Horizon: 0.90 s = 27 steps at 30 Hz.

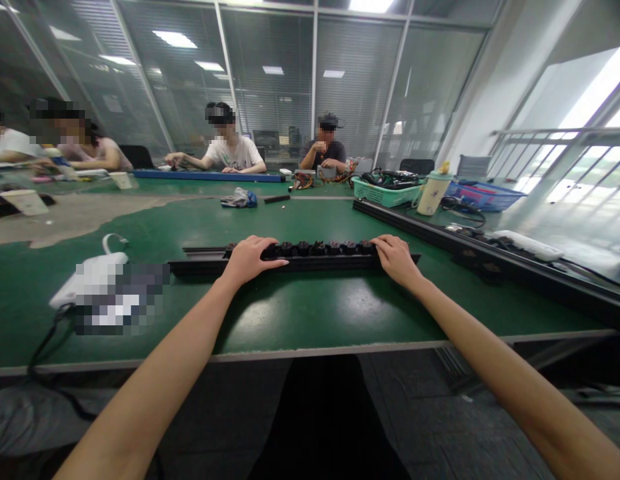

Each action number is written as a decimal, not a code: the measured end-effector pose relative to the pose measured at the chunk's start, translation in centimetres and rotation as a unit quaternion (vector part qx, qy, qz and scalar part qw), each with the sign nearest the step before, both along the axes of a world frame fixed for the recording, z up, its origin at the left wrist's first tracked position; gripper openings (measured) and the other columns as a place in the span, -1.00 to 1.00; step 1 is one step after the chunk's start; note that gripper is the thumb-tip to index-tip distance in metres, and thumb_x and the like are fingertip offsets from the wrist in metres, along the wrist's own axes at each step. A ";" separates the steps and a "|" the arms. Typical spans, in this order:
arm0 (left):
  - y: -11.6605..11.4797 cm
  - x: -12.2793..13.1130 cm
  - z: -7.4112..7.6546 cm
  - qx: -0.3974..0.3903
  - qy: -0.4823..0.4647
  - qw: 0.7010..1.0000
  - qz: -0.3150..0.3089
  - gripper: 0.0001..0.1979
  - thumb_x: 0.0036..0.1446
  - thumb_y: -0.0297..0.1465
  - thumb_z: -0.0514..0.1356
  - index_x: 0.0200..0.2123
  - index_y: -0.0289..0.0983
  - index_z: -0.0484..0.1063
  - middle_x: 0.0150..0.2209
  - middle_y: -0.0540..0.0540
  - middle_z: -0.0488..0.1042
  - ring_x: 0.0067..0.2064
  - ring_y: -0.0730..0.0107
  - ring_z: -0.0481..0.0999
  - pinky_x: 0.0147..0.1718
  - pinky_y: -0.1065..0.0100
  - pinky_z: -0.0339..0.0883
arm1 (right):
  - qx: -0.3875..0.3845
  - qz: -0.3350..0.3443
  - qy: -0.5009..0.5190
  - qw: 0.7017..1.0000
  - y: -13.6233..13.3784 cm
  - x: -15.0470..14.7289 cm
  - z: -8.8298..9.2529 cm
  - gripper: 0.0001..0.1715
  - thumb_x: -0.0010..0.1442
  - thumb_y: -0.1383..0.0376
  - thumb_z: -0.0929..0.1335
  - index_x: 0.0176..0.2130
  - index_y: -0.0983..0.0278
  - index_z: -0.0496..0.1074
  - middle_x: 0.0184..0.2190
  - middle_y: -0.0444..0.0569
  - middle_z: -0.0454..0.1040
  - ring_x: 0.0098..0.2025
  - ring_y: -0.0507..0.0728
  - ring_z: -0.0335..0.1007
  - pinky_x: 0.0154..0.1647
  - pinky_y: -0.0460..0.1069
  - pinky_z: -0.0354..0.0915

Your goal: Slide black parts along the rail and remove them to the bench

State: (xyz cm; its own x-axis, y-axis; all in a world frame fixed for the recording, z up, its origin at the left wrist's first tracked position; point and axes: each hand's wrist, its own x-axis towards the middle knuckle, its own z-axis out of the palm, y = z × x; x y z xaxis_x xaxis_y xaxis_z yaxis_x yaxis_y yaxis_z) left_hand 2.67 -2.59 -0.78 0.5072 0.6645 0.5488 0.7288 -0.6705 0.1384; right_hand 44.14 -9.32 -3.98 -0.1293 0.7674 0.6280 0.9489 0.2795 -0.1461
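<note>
A long black power strip (pixel 330 264), a metal channel with a row of several round black socket units (pixel 303 249), lies crosswise on the green table in front of me. My left hand (pixel 253 259) grips it left of its middle, the thumb along the near side and the fingers bent over the top. Near the right end, my right hand (pixel 394 257) holds it, fingertips on the last unit and the thumb out of sight. A dark metal rail (pixel 205 252) shows behind the strip's left part. Fingers cover some of the units.
To the left are a white adapter (pixel 90 277) with a cable and a blurred-out patch. A long black rail (pixel 470 257) runs down the right side. Beyond it stand a green basket (pixel 390 193), a cream bottle (pixel 434 192) and a blue basket (pixel 490 193). Several people sit across the table.
</note>
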 end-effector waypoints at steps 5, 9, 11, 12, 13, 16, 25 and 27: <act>0.1 0.0 0.0 -0.003 -0.001 1.000 0.000 -0.36 0.15 0.18 0.22 0.05 -0.18 0.53 0.00 -0.20 0.59 0.06 -0.01 0.49 0.10 0.06 0.33 | 0.005 -0.005 -0.005 1.000 0.0 0.0 -0.1 -0.51 0.40 0.28 0.13 0.07 0.25 0.54 0.03 0.18 0.50 0.07 0.31 0.37 0.18 0.20 0.20; 0.1 -0.1 0.0 -0.002 0.004 1.000 0.004 -0.34 0.15 0.19 0.22 0.06 -0.19 0.53 -0.01 -0.21 0.59 0.04 -0.02 0.49 0.08 0.07 0.34 | 0.015 -0.004 -0.009 1.000 0.1 0.0 -0.2 -0.51 0.41 0.28 0.13 0.07 0.27 0.54 0.03 0.19 0.50 0.06 0.31 0.37 0.16 0.20 0.21; 0.2 -0.1 0.0 0.001 0.005 1.000 0.004 -0.34 0.15 0.20 0.21 0.05 -0.19 0.53 -0.01 -0.21 0.59 0.04 -0.01 0.49 0.08 0.07 0.34 | 0.019 0.000 -0.009 1.000 0.2 0.1 -0.2 -0.52 0.41 0.28 0.14 0.06 0.26 0.55 0.02 0.18 0.51 0.05 0.31 0.37 0.15 0.20 0.22; 0.2 -0.1 0.0 0.003 0.005 1.000 0.003 -0.34 0.15 0.20 0.21 0.05 -0.19 0.53 0.00 -0.21 0.59 0.05 -0.01 0.49 0.09 0.07 0.34 | 0.022 0.003 -0.008 1.000 0.2 0.2 -0.3 -0.53 0.41 0.28 0.15 0.06 0.25 0.55 0.01 0.17 0.51 0.04 0.31 0.38 0.14 0.20 0.22; 0.2 -0.1 -0.1 0.004 0.006 1.000 0.001 -0.34 0.16 0.20 0.20 0.05 -0.20 0.53 0.00 -0.21 0.59 0.05 -0.01 0.49 0.09 0.07 0.34 | 0.026 0.006 -0.007 1.000 0.3 0.3 -0.3 -0.54 0.41 0.28 0.15 0.05 0.25 0.55 0.01 0.16 0.52 0.03 0.31 0.39 0.13 0.20 0.22; 0.2 0.0 -0.1 0.004 0.006 1.000 0.001 -0.33 0.16 0.20 0.20 0.05 -0.20 0.53 0.00 -0.21 0.59 0.05 -0.01 0.49 0.10 0.07 0.34 | 0.034 0.011 -0.006 0.999 0.4 0.5 -0.4 -0.56 0.41 0.28 0.17 0.03 0.24 0.56 0.00 0.15 0.53 0.02 0.30 0.40 0.12 0.19 0.22; 0.3 -0.1 -0.2 0.012 0.006 1.000 -0.002 -0.33 0.17 0.21 0.19 0.05 -0.21 0.53 0.01 -0.21 0.59 0.06 0.01 0.50 0.11 0.08 0.34 | 0.037 0.014 0.005 0.999 0.3 0.8 -0.4 -0.57 0.39 0.28 0.18 -0.01 0.22 0.58 -0.01 0.15 0.53 0.02 0.30 0.41 0.12 0.20 0.22; 0.4 -0.2 -0.3 0.012 0.007 1.000 -0.001 -0.33 0.16 0.21 0.19 0.05 -0.20 0.53 0.01 -0.21 0.59 0.06 0.01 0.49 0.11 0.08 0.34 | 0.037 0.015 0.007 0.999 0.3 0.8 -0.3 -0.57 0.39 0.28 0.18 0.00 0.22 0.58 -0.01 0.15 0.53 0.01 0.30 0.41 0.12 0.20 0.22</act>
State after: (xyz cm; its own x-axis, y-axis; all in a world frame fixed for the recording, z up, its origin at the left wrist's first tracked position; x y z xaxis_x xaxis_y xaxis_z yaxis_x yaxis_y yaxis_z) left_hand 2.51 -2.24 -1.03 0.5169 0.6496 0.5575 0.7286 -0.6757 0.1118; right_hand 44.89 -9.00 -4.32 -0.1419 0.7143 0.6853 0.9382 0.3178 -0.1369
